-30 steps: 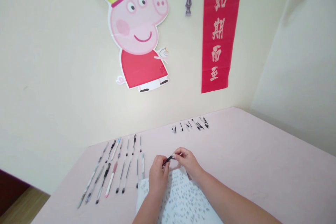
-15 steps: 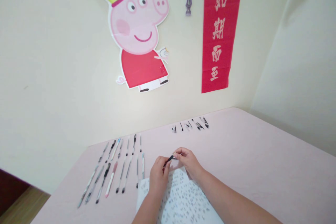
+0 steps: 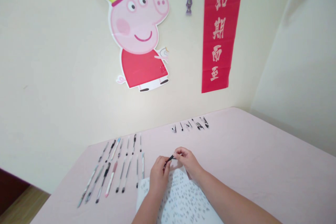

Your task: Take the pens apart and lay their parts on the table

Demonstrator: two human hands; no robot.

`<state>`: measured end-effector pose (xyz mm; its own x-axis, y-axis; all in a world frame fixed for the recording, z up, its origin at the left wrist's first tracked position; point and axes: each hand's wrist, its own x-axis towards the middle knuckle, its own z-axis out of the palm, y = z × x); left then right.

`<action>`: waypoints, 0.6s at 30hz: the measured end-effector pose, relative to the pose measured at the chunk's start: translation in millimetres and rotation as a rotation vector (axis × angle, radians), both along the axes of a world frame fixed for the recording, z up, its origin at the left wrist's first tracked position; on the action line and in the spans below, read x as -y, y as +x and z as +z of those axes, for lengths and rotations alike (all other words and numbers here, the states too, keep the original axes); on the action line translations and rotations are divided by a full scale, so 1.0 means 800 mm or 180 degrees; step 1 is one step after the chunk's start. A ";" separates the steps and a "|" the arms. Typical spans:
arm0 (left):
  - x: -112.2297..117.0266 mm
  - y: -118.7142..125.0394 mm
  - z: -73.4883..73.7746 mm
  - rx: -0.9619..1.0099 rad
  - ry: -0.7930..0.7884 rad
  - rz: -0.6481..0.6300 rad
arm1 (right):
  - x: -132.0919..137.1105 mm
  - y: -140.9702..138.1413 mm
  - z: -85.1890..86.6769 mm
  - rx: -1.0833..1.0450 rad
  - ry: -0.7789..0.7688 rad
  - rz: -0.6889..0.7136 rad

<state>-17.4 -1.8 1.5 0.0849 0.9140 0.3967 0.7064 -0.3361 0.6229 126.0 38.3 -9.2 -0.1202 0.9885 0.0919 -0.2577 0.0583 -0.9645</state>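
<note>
Over the top of a handwritten sheet of paper (image 3: 181,199), my two hands meet at a short black pen part (image 3: 170,159). My left hand (image 3: 159,175) is closed round its lower end, which the fingers partly hide. The fingertips of my right hand (image 3: 188,160) pinch at its upper end, where a thin dark piece also shows beneath them. Whether these are one piece or two, I cannot tell. Just left of the paper lies a slim white pen (image 3: 143,166), beside a clear pen (image 3: 137,171) with a black tip.
Two rows of pens, among them a pink pen (image 3: 111,179) and a black-capped pen (image 3: 106,170), lie at the left of the pale pink table (image 3: 249,154). Small groups of black pen parts (image 3: 198,125) lie near the wall, where a red banner (image 3: 219,35) hangs.
</note>
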 end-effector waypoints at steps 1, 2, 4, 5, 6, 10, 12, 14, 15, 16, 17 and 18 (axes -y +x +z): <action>0.000 0.000 0.000 0.0006 0.0002 -0.0006 | 0.000 0.000 -0.001 -0.0014 0.0010 0.0019; 0.000 0.000 0.000 0.0015 0.0006 -0.0011 | 0.000 0.000 -0.001 -0.0030 0.0013 0.0040; 0.000 0.000 0.000 0.0034 0.0010 -0.0024 | 0.001 0.000 -0.002 -0.0072 -0.0006 0.0088; 0.000 -0.001 0.000 0.0040 0.0001 -0.0033 | 0.001 0.001 -0.002 -0.0099 -0.0030 0.0101; 0.000 -0.001 0.000 0.0044 -0.0010 -0.0041 | 0.001 0.001 -0.002 -0.0126 -0.0060 0.0104; 0.000 0.000 0.000 0.0040 -0.0074 -0.0077 | 0.002 0.000 -0.001 -0.0110 -0.0153 -0.0041; 0.000 0.000 0.000 0.0024 -0.0089 -0.0080 | 0.001 -0.001 -0.002 -0.0020 -0.0110 -0.0096; -0.001 0.000 0.000 0.0017 -0.0076 -0.0085 | 0.000 -0.001 -0.002 0.0025 -0.0021 -0.0109; -0.001 0.000 0.000 0.0014 -0.0065 -0.0090 | -0.001 -0.001 -0.003 0.0022 0.0016 -0.0098; -0.001 0.000 -0.001 0.0012 -0.0055 -0.0095 | -0.001 -0.001 -0.003 0.0007 0.0035 -0.0076; -0.001 -0.001 -0.002 0.0006 -0.0047 -0.0096 | -0.001 -0.001 -0.003 -0.0016 0.0037 -0.0042; -0.001 -0.001 -0.002 0.0000 -0.0039 -0.0092 | -0.001 0.000 -0.003 -0.0037 0.0021 0.0002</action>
